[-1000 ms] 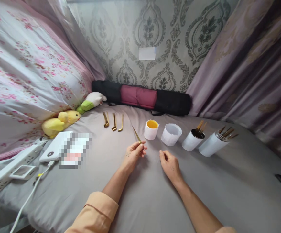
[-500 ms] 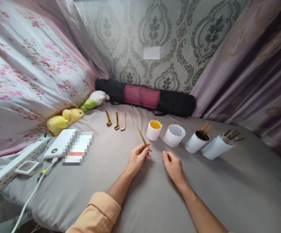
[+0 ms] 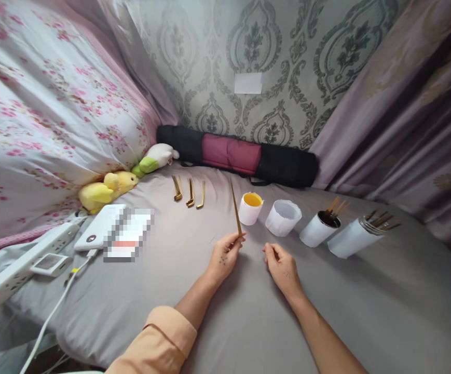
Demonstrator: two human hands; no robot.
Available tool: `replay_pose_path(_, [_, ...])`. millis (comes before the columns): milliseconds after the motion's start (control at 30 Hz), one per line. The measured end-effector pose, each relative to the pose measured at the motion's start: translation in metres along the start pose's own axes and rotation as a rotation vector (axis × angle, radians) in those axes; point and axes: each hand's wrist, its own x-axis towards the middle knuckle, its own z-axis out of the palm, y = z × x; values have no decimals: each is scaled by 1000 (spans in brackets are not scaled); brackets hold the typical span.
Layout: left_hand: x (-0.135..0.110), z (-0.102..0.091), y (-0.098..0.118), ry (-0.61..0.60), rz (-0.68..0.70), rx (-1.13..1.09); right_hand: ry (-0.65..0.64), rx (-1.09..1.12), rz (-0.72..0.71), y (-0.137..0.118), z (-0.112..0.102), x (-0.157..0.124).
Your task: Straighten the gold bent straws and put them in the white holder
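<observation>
My left hand (image 3: 225, 255) pinches the lower end of a thin gold-brown stick (image 3: 235, 206), which stands almost upright and tapers to a point at the top. Close to its right, my right hand (image 3: 283, 266) hovers with fingers curled and thumb against them; what they hold, if anything, is hidden. Beyond both hands stands a white-wrapped cup with a yellow inside (image 3: 250, 213). A wider white cup (image 3: 283, 221) sits to its right. Several slim gold pieces with bent ends (image 3: 190, 195) lie in three groups on the grey sheet, farther back on the left.
Two white-wrapped cans, a nearer-to-middle can (image 3: 315, 232) and a leaning can (image 3: 352, 244), hold brown sticks. A black and maroon bag (image 3: 231, 154) lies along the wall. At left are plush toys (image 3: 106, 193), a power bank (image 3: 99, 227), a power strip (image 3: 15, 275) and a cable.
The stick in my left hand has swung from leaning left to nearly upright. The whole view has shifted slightly. My right hand has stayed about where it was.
</observation>
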Motion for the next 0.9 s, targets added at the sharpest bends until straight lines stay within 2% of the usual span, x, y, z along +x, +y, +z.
replay_pose_path(367, [-2,-2,8,-30,171,161,5,50,28,0,-1,-2])
replay_pose_path(600, [-3,-1,6,-36,192,179,31,101,4,-6,-4,-5])
replay_pose_path(800, [-5,-2,-2,-65,267,308,57,167,-46,-11,-5,-7])
replay_pose_path(900, [-5,-3,-5,-83,350,475,46,211,-68,-12,-5,-7])
